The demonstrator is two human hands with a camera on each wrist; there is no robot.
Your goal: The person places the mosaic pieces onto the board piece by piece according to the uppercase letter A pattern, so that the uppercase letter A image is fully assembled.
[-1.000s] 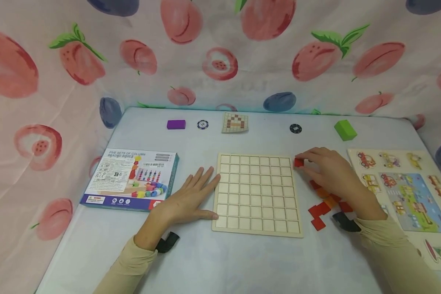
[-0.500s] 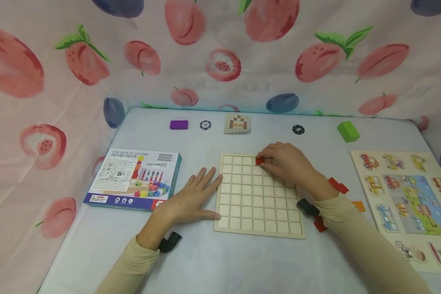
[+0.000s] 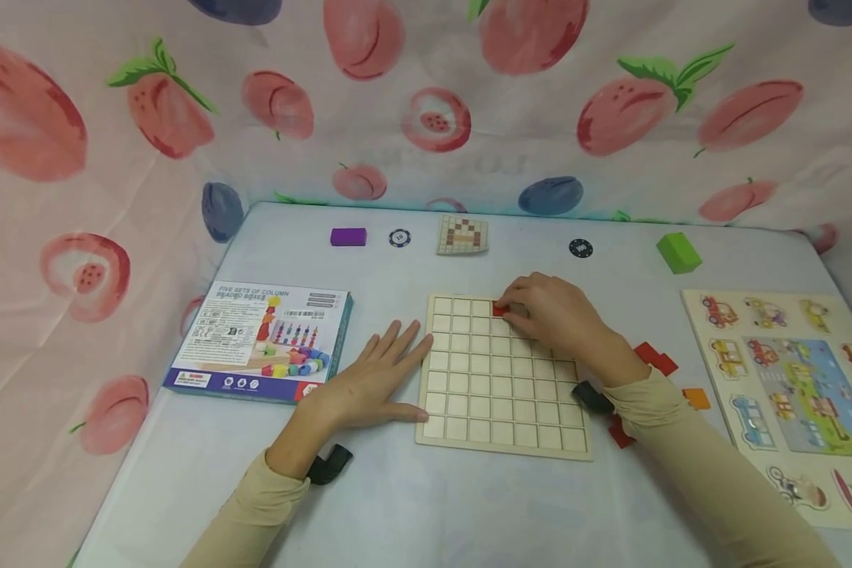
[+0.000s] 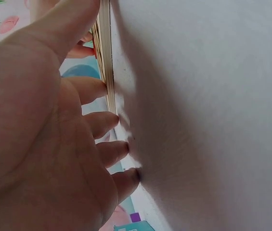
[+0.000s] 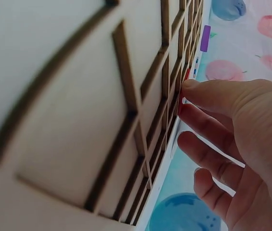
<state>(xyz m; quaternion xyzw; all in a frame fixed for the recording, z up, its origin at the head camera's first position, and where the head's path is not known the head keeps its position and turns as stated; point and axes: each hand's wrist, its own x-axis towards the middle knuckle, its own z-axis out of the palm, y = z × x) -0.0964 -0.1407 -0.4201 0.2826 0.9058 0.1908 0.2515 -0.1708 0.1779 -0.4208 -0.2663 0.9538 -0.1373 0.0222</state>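
A pale wooden grid board [image 3: 479, 386] lies on the white table in the middle of the head view. At its top row my right hand [image 3: 557, 315] pinches a small red square tile [image 3: 499, 310] between thumb and index finger. In the right wrist view the red tile [image 5: 180, 107] shows at the board's far edge, partly covered by the fingertips. Against the board's left edge rests my left hand [image 3: 365, 390], fingers spread and thumb touching the rim. Right of the board, partly behind the right arm, lie red tiles [image 3: 655, 359] and an orange tile [image 3: 696, 398].
A small pattern card [image 3: 463, 235] stands at the back, with poker chips [image 3: 400, 237], a purple block [image 3: 348, 237] and a green block [image 3: 678, 252] along the same side. A boxed bead set [image 3: 259, 339] lies left; a vehicle picture puzzle [image 3: 745, 315] lies right.
My right hand has carried the red tile leftward from beside the board's right edge onto its top row, then stayed there. My left hand has kept its place at the left edge.
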